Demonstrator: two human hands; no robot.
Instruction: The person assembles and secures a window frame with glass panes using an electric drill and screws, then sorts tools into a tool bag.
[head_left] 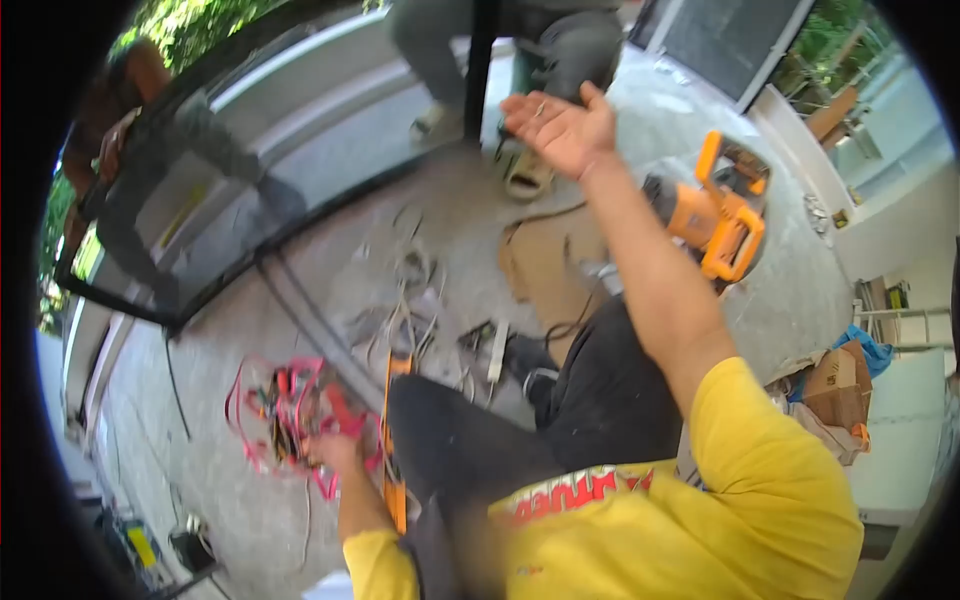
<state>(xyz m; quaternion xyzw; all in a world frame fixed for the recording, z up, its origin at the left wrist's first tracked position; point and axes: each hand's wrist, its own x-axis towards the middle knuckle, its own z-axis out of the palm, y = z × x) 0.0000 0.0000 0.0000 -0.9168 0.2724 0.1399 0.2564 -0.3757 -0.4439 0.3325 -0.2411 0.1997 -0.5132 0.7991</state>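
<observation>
My right hand point(565, 130) is stretched forward, palm up and fingers extended, beside the upright of a black metal frame point(480, 75). A small shiny piece point(540, 110), too small to name, lies on its fingers. Low on the left, my left hand point(330, 450) reaches into a pink basket point(235, 405) on the floor. Red-handled hand tools point(285, 385) fill the basket, and my left fingertips are hidden among them. An orange spirit level point(397, 500) lies between the basket and my leg.
An orange power saw point(715, 215) stands at right near flattened cardboard point(550, 280). A white power strip point(497, 350) and tangled cables point(405, 315) lie on the concrete floor. One person point(575, 50) is behind the frame; another point(120, 130) grips its left end.
</observation>
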